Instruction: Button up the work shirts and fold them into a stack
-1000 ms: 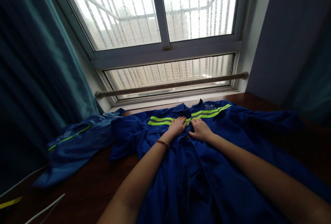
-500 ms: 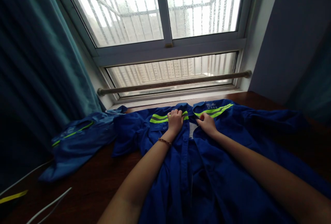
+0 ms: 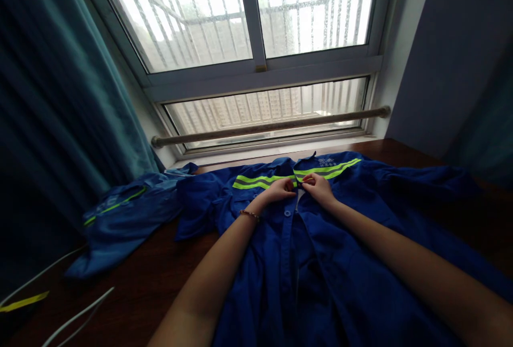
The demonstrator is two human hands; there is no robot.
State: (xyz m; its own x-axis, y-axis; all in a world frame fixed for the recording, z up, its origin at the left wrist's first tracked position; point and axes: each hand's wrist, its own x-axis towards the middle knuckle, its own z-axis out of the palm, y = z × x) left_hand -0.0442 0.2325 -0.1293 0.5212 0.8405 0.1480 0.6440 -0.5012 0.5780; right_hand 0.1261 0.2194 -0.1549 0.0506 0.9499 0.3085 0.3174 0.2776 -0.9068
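Observation:
A blue work jacket [image 3: 352, 251] with yellow-green and grey reflective stripes lies spread front side up on the dark wooden surface. My left hand [image 3: 279, 190], a beaded bracelet at its wrist, pinches the buttoned front edge at stripe height. Close beside it, my right hand [image 3: 318, 189] grips the opposite front edge between thumb and fingers. The two edges nearly meet there, with a narrow light gap just below. A button [image 3: 287, 213] shows on the left placket under my left hand. White lettering [image 3: 327, 162] sits above the right-hand stripe.
Another blue garment [image 3: 120, 218] with a yellow-green stripe lies folded at the left. A white cable [image 3: 78, 316] and a yellow strip [image 3: 24, 302] are at the lower left. Behind the jacket are a window and a horizontal rail [image 3: 272, 125]; a teal curtain [image 3: 80, 69] hangs at the left.
My left hand has shifted right and turned its fingers toward my right hand. The jacket's two front edges have come closer together, narrowing the light gap between them.

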